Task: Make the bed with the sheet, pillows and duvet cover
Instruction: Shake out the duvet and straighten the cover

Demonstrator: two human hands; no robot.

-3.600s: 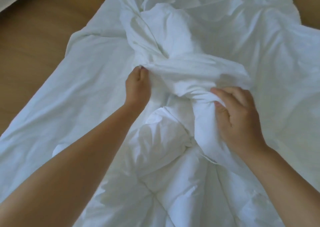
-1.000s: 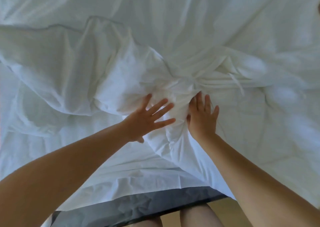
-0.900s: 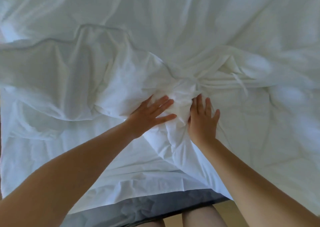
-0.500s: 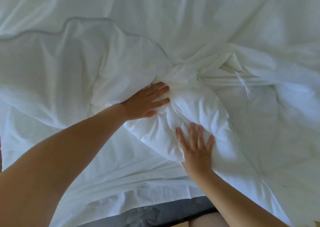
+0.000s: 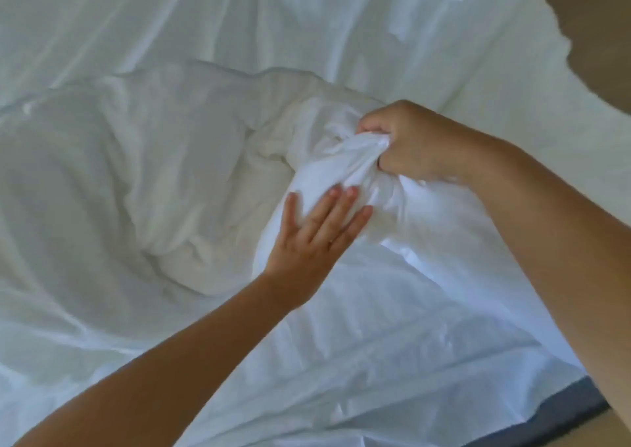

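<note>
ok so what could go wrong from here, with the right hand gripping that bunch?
1. The right hand grips only a small wad of white fabric; under a hard pull it may slip free.
2. The left hand lies flat on the same fabric, fingers straight, so it pins weakly; the layer beneath may drag along.
3. The dark mattress edge shows at the near corner; more pull could bare more.

Right hand [image 5: 409, 143]: fingers curled, gripping a twisted bunch of the duvet cover [image 5: 191, 173]. Left hand [image 5: 314, 238]: flat, fingers spread, pressing on the same bunch just below that grip. Duvet cover: white, crumpled, mounded centre-left. Sheet [image 5: 392, 361]: white, wrinkled, spread beneath, reaching the near edge. Dark strip [image 5: 553, 422]: lower right, just beyond the sheet's edge. Brown floor [image 5: 597, 20]: upper right corner
</note>
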